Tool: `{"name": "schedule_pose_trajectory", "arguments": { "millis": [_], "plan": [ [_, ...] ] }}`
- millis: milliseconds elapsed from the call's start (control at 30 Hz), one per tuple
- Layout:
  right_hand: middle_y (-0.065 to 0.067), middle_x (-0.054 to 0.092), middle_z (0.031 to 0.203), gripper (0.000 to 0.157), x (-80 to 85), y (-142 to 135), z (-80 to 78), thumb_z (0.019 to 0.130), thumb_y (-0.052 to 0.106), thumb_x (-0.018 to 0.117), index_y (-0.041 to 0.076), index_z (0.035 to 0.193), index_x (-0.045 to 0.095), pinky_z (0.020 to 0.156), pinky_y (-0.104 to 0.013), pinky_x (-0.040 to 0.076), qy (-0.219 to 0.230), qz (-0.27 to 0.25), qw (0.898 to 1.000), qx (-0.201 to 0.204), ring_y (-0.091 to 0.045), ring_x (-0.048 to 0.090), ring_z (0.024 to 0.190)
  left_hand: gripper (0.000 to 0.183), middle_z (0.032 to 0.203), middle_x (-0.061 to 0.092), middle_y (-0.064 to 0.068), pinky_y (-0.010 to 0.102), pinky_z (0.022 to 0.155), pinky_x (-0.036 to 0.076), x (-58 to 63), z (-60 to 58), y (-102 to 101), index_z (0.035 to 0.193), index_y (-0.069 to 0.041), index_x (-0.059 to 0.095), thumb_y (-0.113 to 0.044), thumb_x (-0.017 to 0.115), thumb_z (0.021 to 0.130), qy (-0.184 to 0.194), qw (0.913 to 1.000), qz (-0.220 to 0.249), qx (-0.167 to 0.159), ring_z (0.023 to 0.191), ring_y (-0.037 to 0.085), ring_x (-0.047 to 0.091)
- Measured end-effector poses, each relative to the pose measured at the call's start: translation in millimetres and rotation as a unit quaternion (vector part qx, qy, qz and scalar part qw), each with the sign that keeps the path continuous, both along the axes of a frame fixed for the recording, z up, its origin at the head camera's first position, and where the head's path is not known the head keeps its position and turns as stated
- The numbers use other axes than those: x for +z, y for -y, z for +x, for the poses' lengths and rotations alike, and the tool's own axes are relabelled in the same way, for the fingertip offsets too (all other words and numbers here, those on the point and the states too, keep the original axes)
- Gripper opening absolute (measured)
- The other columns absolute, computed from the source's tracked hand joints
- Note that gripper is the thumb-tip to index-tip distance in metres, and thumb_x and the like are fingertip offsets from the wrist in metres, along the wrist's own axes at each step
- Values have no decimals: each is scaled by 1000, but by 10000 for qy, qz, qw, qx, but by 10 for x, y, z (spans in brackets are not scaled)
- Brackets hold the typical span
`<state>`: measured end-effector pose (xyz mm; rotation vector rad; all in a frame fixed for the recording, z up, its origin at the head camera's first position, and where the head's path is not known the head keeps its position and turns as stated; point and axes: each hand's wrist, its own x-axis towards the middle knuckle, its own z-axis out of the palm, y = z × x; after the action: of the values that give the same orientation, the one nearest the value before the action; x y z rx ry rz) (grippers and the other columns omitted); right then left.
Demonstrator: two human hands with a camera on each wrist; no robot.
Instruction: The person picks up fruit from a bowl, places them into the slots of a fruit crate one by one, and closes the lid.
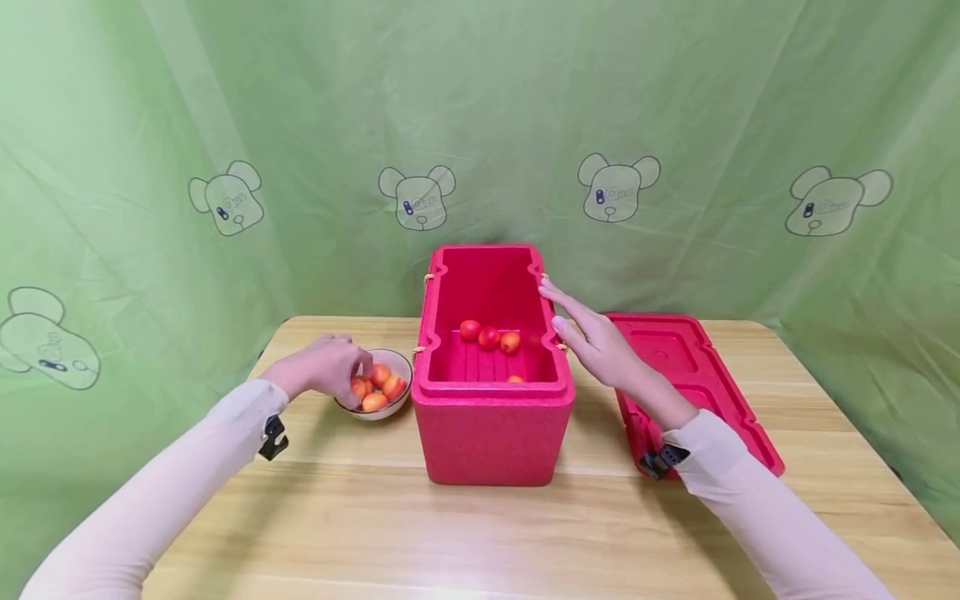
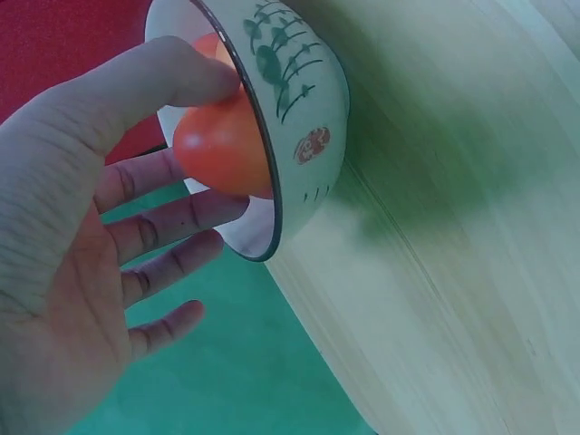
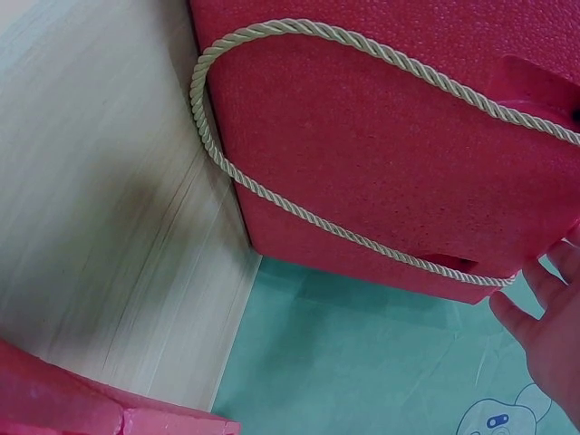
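Observation:
At the left of the table stands a white bowl (image 1: 386, 412) with a dark rim, several orange-red round fruits (image 1: 393, 386) in it. My left hand (image 1: 333, 367) reaches over its left side. In the left wrist view its thumb and fingers pinch one orange-red fruit (image 2: 217, 149) inside the bowl. Beside the bowl is a red foam box (image 1: 495, 442), uncovered, with several similar fruits (image 1: 489, 337) on its floor. My right hand (image 1: 600, 342) rests with extended fingers against the box's right rim, holding nothing.
A red lid (image 1: 663, 350) lies right of the box, under my right forearm. A twisted beige rope (image 3: 353, 41) loops along the box's right side wall. Behind the wooden table (image 1: 337, 517) hangs a green curtain (image 1: 510, 108) printed with bear heads.

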<state>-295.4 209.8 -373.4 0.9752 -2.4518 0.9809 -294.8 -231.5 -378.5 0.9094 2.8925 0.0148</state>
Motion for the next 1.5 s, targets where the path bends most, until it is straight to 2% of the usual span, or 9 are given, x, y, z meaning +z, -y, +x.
{"name": "schedule_pose_trajectory", "arguments": {
  "millis": [200,467,800,933,1033,1167,1300,1500],
  "plan": [
    [7,32,167,57,-4,1,-2,105,26,52,25,159,36,115,-54,40,29,-31,10000,-13,-22,34,153,24,76,63,-5,42,80,43,-25,-12,11,83,-18,70,-25,80,62,-100,9999,73,-18,80,18,55],
    [3,32,167,57,-4,7,12,104,25,52,22,159,36,113,-56,41,25,-48,10000,23,-23,34,153,27,73,62,-5,39,76,41,-53,-49,-17,86,-16,72,-29,82,65,-632,9968,407,-287,82,19,53],
    [5,31,167,57,13,12,1,105,26,52,23,159,35,114,-54,41,13,-51,10000,43,-21,34,153,29,85,65,0,45,89,38,-88,-76,-45,92,-12,67,-22,80,69,-1246,9873,856,-483,93,24,51],
    [5,31,167,57,19,9,4,105,26,52,23,159,35,115,-54,40,45,-48,10000,38,-20,33,153,30,92,66,2,49,95,39,-108,-99,-31,95,-13,67,-24,79,70,-1462,9843,854,-499,97,26,51],
    [5,31,167,57,17,6,5,105,26,51,24,159,35,115,-54,40,68,-59,10000,31,-20,33,154,32,95,67,4,50,94,41,-113,-112,-28,98,-12,68,-25,79,71,-1667,9807,829,-593,97,27,52],
    [5,31,167,57,13,6,9,105,26,52,25,159,35,115,-54,40,87,-67,9999,25,-20,33,153,33,96,68,7,52,94,42,-96,-122,-38,100,-9,70,-24,81,74,-1916,9752,862,-697,97,28,53],
    [6,32,167,57,11,5,11,105,26,52,25,159,36,116,-53,39,102,-82,9999,19,-19,33,153,31,96,68,8,52,94,41,-50,-139,-54,101,-7,71,-23,81,76,-2024,9721,984,-660,96,28,53],
    [6,31,167,57,19,10,12,105,26,52,25,159,35,115,-54,40,114,-80,9999,42,-20,33,154,27,86,67,5,51,91,41,77,-179,-67,95,-8,72,-23,80,74,-2206,9667,1151,-606,88,26,52]
  ]
}}
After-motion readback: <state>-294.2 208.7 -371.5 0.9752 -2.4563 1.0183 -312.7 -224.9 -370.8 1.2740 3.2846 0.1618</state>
